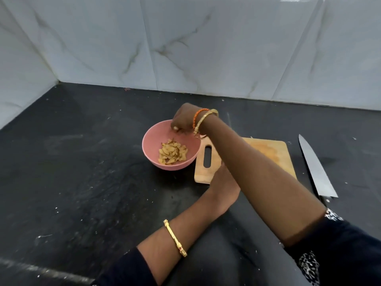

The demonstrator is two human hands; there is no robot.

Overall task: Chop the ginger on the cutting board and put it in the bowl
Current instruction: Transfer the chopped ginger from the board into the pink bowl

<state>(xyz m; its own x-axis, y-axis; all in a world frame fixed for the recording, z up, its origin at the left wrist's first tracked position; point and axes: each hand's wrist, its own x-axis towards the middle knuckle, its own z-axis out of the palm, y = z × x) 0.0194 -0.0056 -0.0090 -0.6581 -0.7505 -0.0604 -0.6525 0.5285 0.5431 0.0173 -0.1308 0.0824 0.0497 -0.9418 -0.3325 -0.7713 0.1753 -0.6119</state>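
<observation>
A pink bowl (153,150) sits on the black stone countertop (82,172), and everything else is placed from it. Inside the bowl, towards its near side, lies a heap of chopped ginger pieces (172,153), pale tan and thinly cut. Over the bowl's far rim hovers the right hand (184,118), its arm reaching in from the lower right across the board. The fingers point down into the bowl and are bunched together at the tips; whether they pinch any ginger cannot be told, as the tips are dark and partly hidden. The right wrist wears an orange thread band (198,117) and a gold bangle (206,120).

Just to the right of the bowl, touching or nearly touching its rim, lies a wooden cutting board (268,151) with a slot handle at its bowl-side end. The left hand (224,186) rests at the board's near edge, mostly covered by the right forearm, so its grip cannot be judged. Another gold bangle (175,237) circles the left forearm.

Well to the right of the bowl, beyond the board, a large kitchen knife (315,168) lies on the countertop, apart from both hands.
</observation>
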